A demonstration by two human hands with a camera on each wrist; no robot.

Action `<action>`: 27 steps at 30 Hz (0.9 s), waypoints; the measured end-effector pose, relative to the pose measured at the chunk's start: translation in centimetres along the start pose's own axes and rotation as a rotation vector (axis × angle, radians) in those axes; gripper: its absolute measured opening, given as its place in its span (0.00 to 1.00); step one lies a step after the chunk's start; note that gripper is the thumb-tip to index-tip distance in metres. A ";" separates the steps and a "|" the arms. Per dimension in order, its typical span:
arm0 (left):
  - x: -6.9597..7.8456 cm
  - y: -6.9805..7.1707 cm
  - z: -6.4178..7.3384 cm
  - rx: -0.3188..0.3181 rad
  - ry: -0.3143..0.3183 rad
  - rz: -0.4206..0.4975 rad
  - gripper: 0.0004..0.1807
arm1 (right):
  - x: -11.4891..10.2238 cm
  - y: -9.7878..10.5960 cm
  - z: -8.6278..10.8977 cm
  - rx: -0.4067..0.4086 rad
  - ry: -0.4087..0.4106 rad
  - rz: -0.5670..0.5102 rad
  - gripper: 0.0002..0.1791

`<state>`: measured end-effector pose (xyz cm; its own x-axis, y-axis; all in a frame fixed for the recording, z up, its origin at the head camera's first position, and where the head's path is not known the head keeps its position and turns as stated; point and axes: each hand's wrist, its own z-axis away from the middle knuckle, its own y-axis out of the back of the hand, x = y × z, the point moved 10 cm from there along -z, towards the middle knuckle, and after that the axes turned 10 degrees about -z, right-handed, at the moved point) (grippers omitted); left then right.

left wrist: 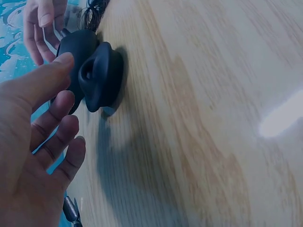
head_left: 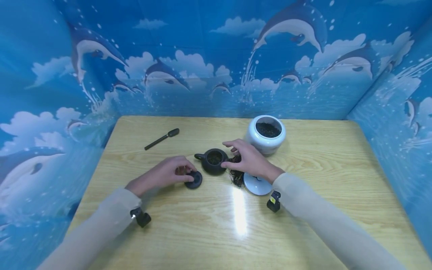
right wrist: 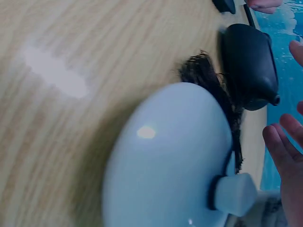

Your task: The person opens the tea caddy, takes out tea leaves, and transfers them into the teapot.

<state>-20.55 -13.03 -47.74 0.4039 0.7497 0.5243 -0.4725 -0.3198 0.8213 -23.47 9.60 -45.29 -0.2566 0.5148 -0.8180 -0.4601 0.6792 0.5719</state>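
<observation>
On mid-surface (head_left: 189,228): teapot (head_left: 214,171), dark leaves inside, so looks at least part-filled. Not yet covered: its lid (head_left: 194,183) off at 8 o'clock, left hand (head_left: 167,171) over it, fingers apart. Right hand (head_left: 249,159) spread at 3; jar (head_left: 266,144) uncovered at 2.

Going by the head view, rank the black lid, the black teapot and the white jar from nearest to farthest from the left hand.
1. Black lid: nearest, just to the right of the left hand.
2. Black teapot: a little farther right, beyond the lid.
3. White jar: farthest, right of the teapot and toward the back.
</observation>
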 end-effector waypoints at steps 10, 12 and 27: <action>-0.4 -1.0 0.3 -0.003 -0.009 -0.033 0.15 | 1.0 -1.6 0.2 -0.020 0.010 0.038 0.42; -0.4 -1.0 0.4 0.014 -0.016 -0.042 0.13 | 1.1 -1.7 0.2 -0.014 0.011 0.034 0.41; -0.3 -0.8 0.9 0.101 -0.063 -0.031 0.09 | 1.2 -1.9 0.1 0.034 0.009 0.019 0.36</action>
<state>-19.60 -13.48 -48.39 0.4674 0.7232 0.5084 -0.3786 -0.3559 0.8544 -22.82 9.02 -47.35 -0.2727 0.5232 -0.8074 -0.4260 0.6868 0.5889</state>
